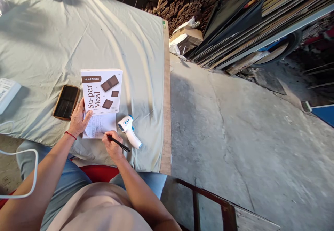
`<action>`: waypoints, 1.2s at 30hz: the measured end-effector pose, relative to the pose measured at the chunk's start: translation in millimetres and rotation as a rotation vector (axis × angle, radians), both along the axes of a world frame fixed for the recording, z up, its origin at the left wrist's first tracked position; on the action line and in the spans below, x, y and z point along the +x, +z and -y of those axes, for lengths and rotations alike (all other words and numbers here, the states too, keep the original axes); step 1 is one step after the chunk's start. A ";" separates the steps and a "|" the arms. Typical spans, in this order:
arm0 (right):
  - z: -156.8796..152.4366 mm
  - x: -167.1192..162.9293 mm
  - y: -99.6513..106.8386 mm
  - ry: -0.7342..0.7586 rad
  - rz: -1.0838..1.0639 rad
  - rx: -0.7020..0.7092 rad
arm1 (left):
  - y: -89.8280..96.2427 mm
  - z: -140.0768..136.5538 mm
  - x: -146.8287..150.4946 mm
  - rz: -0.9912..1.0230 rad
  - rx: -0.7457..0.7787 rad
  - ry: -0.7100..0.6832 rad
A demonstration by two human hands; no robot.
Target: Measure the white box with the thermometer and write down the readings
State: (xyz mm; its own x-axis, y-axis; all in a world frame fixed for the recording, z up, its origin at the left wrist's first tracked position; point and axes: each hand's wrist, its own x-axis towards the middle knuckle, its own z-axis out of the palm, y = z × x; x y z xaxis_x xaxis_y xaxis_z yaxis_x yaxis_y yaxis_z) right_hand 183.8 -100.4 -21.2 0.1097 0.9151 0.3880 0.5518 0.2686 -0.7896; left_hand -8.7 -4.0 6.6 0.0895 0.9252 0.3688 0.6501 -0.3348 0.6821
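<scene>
Under the box, at lower left of the frame, half your sheet hides; your left hand lies flat on it, fingers spread, while your right hand pinches a pen.

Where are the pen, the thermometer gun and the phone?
pen (118, 143), head view, middle of its black barrel.
thermometer gun (129, 131), head view, top of its white handle.
phone (66, 102), head view, centre of its dark screen.

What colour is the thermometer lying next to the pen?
The thermometer is white with blue trim, seen best in the head view, just right of the right hand.
</scene>
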 end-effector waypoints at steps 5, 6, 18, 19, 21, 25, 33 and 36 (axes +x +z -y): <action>-1.1 1.9 2.6 0.024 0.043 -0.028 | 0.1 0.1 0.5 0.002 -0.003 0.008; -1.5 2.3 2.6 0.031 0.048 -0.032 | -0.2 0.1 0.6 0.001 -0.005 0.011; 4.5 8.9 11.5 0.050 0.116 0.021 | -3.0 -0.6 -0.6 0.016 -0.025 0.010; 3.4 11.8 13.6 0.053 0.152 0.057 | -2.9 -0.7 -0.7 0.017 -0.022 0.006; -0.8 18.0 15.9 0.057 0.266 0.112 | -2.4 -1.1 -0.7 0.017 -0.006 0.005; -10.4 28.6 16.6 0.121 0.570 0.082 | -1.6 -1.8 -1.3 0.011 0.008 0.027; -10.8 67.0 28.6 -0.169 0.533 -0.154 | -0.8 -2.3 -4.4 0.011 0.009 0.035; -13.7 84.9 40.3 -0.188 0.486 -0.493 | 0.3 -1.8 -5.0 0.006 -0.015 0.037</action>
